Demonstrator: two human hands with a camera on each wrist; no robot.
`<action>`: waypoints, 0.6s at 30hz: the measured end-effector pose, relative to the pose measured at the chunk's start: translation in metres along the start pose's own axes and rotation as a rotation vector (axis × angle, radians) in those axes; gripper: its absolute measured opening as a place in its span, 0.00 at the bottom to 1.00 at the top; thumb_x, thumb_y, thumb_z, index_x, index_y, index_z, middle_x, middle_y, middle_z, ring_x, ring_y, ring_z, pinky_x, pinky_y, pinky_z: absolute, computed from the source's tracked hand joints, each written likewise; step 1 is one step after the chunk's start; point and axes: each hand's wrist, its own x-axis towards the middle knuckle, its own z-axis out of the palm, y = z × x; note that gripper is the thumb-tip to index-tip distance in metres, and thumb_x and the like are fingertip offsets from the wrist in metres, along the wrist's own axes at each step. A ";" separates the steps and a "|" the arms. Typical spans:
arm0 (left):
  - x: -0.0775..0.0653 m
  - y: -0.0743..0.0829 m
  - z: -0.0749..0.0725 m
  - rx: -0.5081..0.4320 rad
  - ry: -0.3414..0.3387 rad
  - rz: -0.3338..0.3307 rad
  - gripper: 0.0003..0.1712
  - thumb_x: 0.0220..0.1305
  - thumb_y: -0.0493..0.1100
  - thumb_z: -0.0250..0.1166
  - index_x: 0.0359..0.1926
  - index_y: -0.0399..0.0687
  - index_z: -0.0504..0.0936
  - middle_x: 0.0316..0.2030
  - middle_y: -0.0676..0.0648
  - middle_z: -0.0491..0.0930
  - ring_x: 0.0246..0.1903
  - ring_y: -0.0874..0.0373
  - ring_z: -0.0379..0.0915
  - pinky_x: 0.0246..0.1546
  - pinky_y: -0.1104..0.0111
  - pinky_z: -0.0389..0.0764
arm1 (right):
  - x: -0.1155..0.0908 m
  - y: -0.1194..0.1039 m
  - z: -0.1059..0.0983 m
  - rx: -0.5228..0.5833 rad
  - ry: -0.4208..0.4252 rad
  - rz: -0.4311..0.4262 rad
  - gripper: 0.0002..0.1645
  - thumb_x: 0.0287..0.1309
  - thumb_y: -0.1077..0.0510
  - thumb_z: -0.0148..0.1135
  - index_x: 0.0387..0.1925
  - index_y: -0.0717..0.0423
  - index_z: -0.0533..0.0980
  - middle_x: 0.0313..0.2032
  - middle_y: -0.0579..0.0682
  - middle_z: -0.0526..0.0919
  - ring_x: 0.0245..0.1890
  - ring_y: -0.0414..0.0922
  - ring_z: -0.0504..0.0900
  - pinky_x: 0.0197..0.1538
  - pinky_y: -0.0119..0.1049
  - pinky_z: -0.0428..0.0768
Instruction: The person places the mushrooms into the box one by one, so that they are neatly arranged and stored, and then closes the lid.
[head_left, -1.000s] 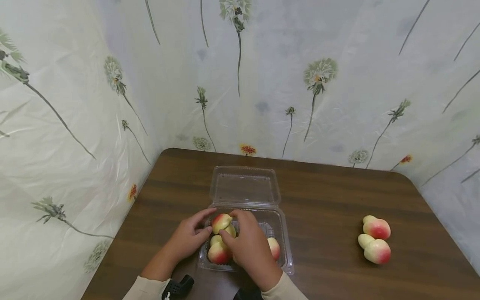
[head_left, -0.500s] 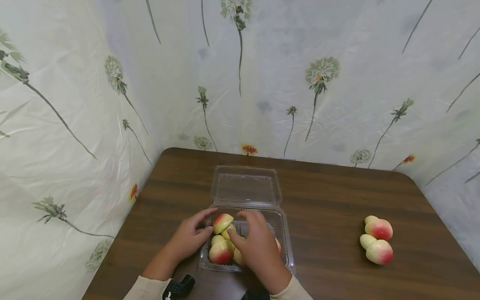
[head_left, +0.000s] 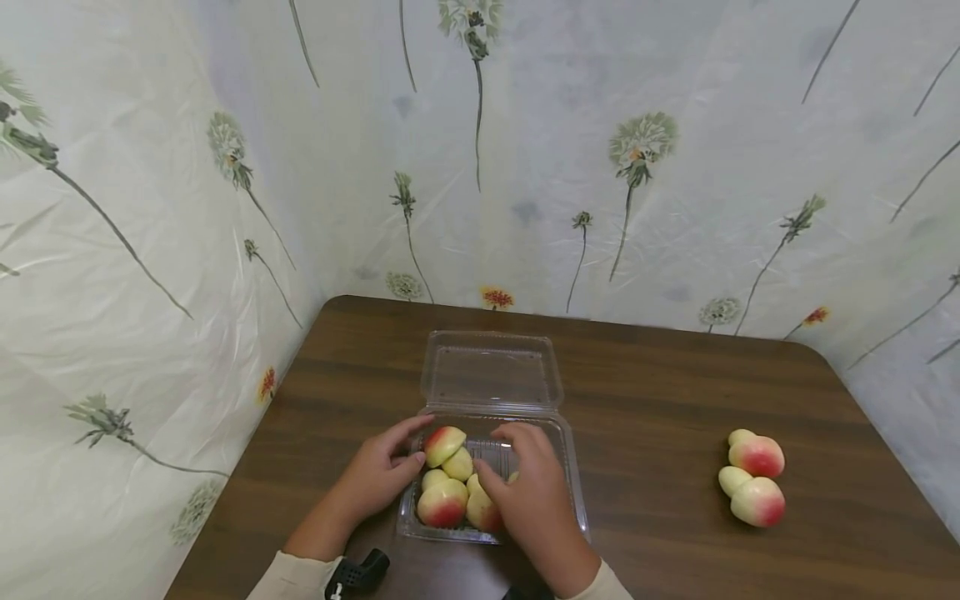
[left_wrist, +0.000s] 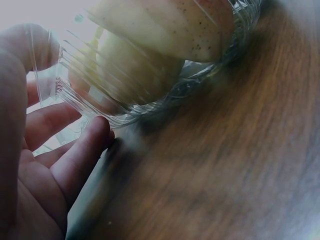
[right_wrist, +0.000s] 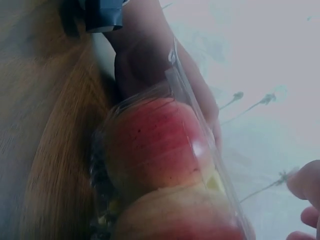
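Observation:
A clear hinged plastic container [head_left: 581,512] holds several mushroom-shaped pieces, pale yellow with red-blushed caps. One piece [head_left: 445,446] lies at its far left, another [head_left: 442,504] at the near left, and a third [head_left: 482,507] beside that. My left hand [head_left: 380,468] rests against the container's left side; the left wrist view has its fingers [left_wrist: 87,150] touching the ribbed outer wall. Over the right half of the container my right hand [head_left: 536,492] hovers, thumb and fingers apart, with nothing between them. It partly hides a piece underneath. The right wrist view shows red caps [right_wrist: 160,140] through the wall.
Two more mushroom-shaped pieces lie together on the brown wooden table [head_left: 645,417] at the right: a far one [head_left: 757,457] and a near one [head_left: 757,502]. The container's lid [head_left: 491,371] lies back, away from me. Flower-printed sheeting [head_left: 525,167] stands behind the table.
My right hand has let go of the far-left mushroom-shaped piece and moved right, its thumb and fingers spreading. More of the pieces on the left now show. My left hand has stayed put.

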 end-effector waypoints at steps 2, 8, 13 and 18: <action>0.000 0.000 0.001 -0.004 0.001 -0.004 0.31 0.72 0.38 0.65 0.73 0.59 0.75 0.72 0.47 0.73 0.64 0.52 0.76 0.58 0.65 0.80 | -0.001 0.002 -0.002 0.004 0.010 0.005 0.24 0.52 0.53 0.82 0.50 0.52 0.82 0.53 0.47 0.82 0.56 0.46 0.81 0.59 0.48 0.81; 0.000 -0.001 0.001 0.008 0.001 -0.020 0.31 0.72 0.38 0.65 0.73 0.60 0.75 0.73 0.49 0.72 0.65 0.54 0.75 0.60 0.65 0.79 | -0.006 0.003 -0.010 0.019 0.025 0.018 0.25 0.53 0.52 0.82 0.51 0.52 0.82 0.54 0.46 0.81 0.54 0.46 0.81 0.55 0.47 0.83; 0.000 -0.001 0.001 0.011 -0.002 -0.017 0.31 0.72 0.38 0.65 0.73 0.60 0.75 0.73 0.49 0.72 0.66 0.53 0.75 0.60 0.64 0.79 | -0.010 0.004 -0.015 0.035 0.060 0.009 0.26 0.50 0.54 0.83 0.51 0.53 0.82 0.54 0.46 0.82 0.50 0.46 0.82 0.53 0.46 0.83; 0.000 0.000 0.001 0.018 0.000 -0.018 0.31 0.72 0.38 0.65 0.73 0.62 0.74 0.73 0.48 0.72 0.66 0.52 0.75 0.60 0.63 0.79 | -0.012 0.011 -0.018 0.052 0.108 0.010 0.27 0.47 0.58 0.84 0.50 0.54 0.82 0.53 0.47 0.82 0.49 0.45 0.81 0.52 0.43 0.82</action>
